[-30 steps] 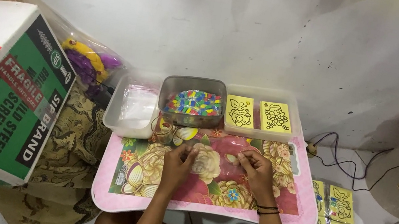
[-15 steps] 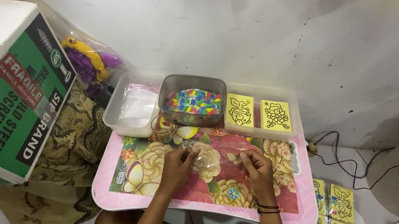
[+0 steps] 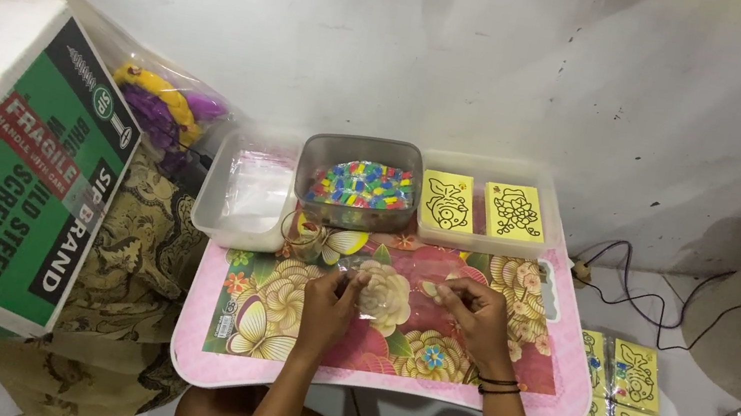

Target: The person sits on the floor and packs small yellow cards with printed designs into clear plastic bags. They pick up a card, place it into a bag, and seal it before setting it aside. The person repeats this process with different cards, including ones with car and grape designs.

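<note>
**Small clear bag held between both hands**

We see the left hand and right hand each pinch an end of a small clear bag, its long axis running nine to three o'clock above the floral lap table. At twelve o'clock sit a tub of coloured pieces and a tray of yellow cards; nothing blocks the bag.

Pink floral lap table with three containers along its far edge
</note>
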